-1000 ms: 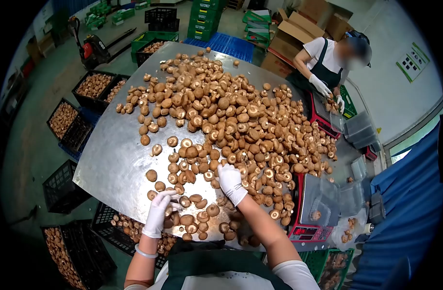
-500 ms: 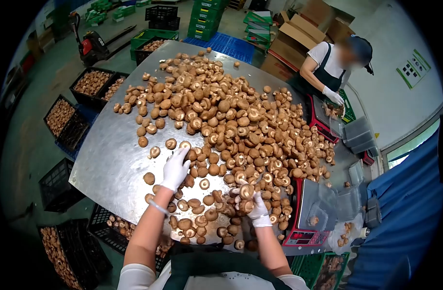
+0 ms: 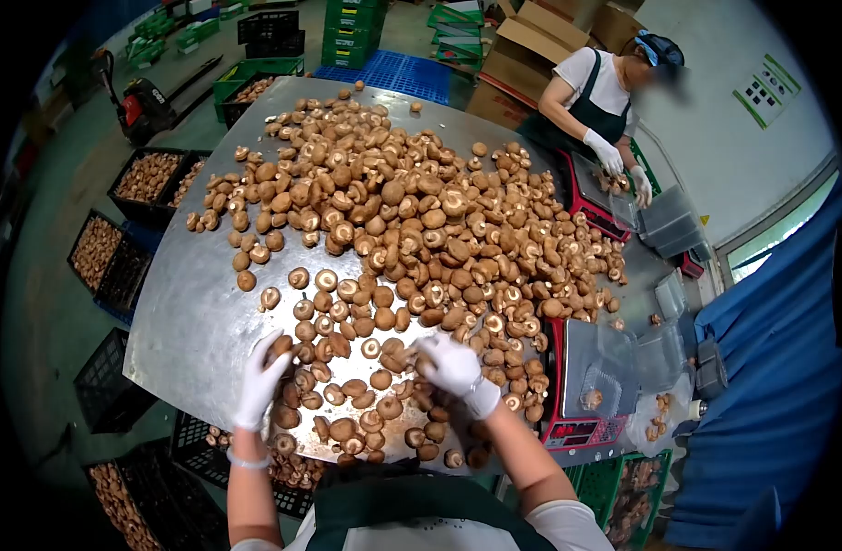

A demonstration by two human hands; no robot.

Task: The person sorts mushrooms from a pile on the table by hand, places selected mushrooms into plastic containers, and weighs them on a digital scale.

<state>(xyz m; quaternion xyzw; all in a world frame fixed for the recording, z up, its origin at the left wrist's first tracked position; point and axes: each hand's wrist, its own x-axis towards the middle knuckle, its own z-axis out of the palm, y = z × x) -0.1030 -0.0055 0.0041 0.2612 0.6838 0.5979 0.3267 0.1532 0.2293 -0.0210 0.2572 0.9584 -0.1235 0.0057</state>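
A large heap of brown shiitake mushrooms covers the metal table, with looser ones spread toward me. My left hand, in a white glove, is at the near left of these loose ones. Its thumb and fingers close around a single mushroom. Palm down, my gloved right hand is over the loose mushrooms in front of me. Its fingertips point left, beside a mushroom; they are blurred, and the underside of the hand is hidden.
To my right is a red scale with a clear plastic tub on it. Across the table a co-worker in white gloves handles mushrooms at another scale. Black crates stand along the left, and a blue curtain hangs right.
My left hand has moved left and nearer to me, now with a mushroom in its fingers. My right hand has turned palm down, and the mushrooms it held up no longer show in it.
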